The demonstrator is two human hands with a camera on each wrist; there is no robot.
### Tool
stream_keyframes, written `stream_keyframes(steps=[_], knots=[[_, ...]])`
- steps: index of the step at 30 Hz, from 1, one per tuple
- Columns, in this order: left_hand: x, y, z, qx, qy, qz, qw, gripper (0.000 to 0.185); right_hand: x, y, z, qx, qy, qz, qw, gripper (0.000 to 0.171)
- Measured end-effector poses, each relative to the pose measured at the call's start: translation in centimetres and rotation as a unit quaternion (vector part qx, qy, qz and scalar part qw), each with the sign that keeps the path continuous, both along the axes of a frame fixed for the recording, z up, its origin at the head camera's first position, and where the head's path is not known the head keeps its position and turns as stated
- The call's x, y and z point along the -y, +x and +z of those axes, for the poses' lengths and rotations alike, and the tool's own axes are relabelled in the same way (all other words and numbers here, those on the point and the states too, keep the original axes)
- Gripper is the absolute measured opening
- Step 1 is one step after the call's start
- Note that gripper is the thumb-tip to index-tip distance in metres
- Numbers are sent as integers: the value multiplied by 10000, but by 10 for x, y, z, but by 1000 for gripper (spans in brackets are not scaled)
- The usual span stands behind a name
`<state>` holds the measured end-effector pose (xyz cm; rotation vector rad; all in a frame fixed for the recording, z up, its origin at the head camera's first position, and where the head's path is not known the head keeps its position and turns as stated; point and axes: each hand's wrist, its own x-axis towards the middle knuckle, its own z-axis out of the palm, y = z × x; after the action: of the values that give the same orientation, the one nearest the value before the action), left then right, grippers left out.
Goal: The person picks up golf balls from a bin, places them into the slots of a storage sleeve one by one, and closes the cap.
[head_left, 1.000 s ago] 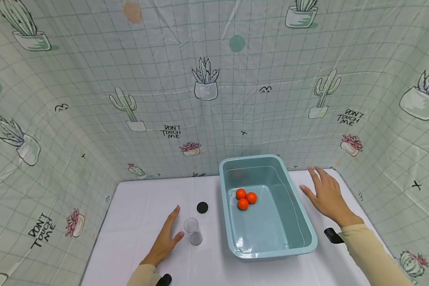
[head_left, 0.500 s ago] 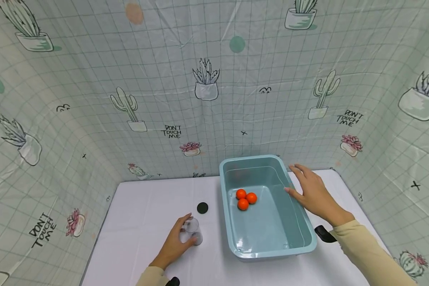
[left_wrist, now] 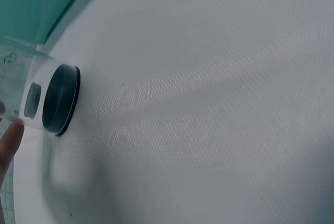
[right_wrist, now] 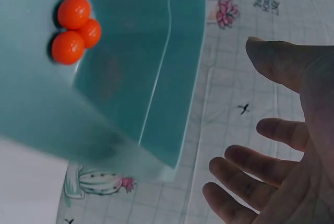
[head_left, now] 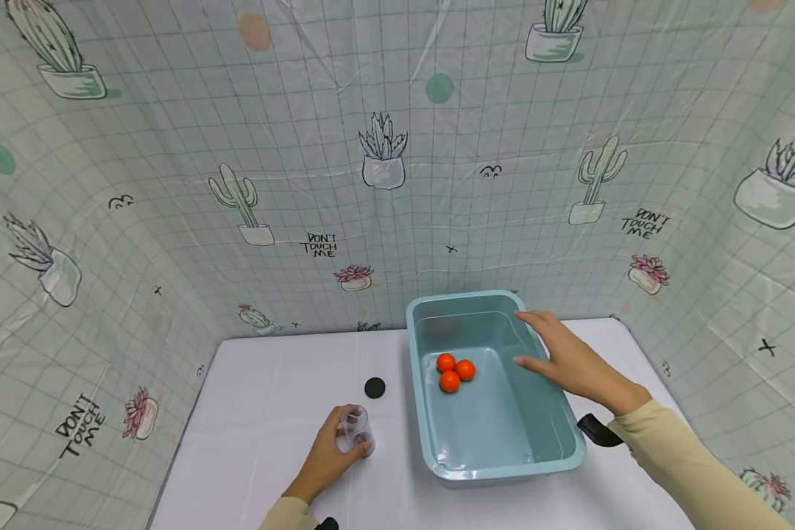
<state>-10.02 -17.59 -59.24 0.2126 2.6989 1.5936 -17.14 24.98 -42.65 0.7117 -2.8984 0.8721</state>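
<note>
My left hand [head_left: 324,458] holds a clear plastic cylinder [head_left: 361,428], its fingers behind and its thumb in front. The cylinder stands on the white table. In the left wrist view it has a dark round end [left_wrist: 63,99], and a fingertip touches its side. Over the right side of a blue-green bin [head_left: 503,469], my right hand [head_left: 573,361] hovers with fingers spread and nothing in it. Inside the bin, three orange balls [head_left: 449,381] cluster near its left wall. The right wrist view also shows the orange balls [right_wrist: 73,14], with the right hand [right_wrist: 282,145] apart from them.
A small black disc [head_left: 374,388] lies flat on the table [head_left: 271,390], behind the cylinder and left of the bin. Patterned cloth [head_left: 305,199] with cactus drawings surrounds the table at the back and sides.
My left hand has moved right and taken hold of the clear cylinder. From beside the bin, my right hand has come left over its right rim. The balls stay in place.
</note>
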Motion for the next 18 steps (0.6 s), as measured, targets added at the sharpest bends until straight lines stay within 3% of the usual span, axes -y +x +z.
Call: stream_keyframes(steps=[18], knots=[[1, 0, -1, -10, -91, -66, 9999, 47, 42, -14, -5, 954, -519, 820, 9907, 71]])
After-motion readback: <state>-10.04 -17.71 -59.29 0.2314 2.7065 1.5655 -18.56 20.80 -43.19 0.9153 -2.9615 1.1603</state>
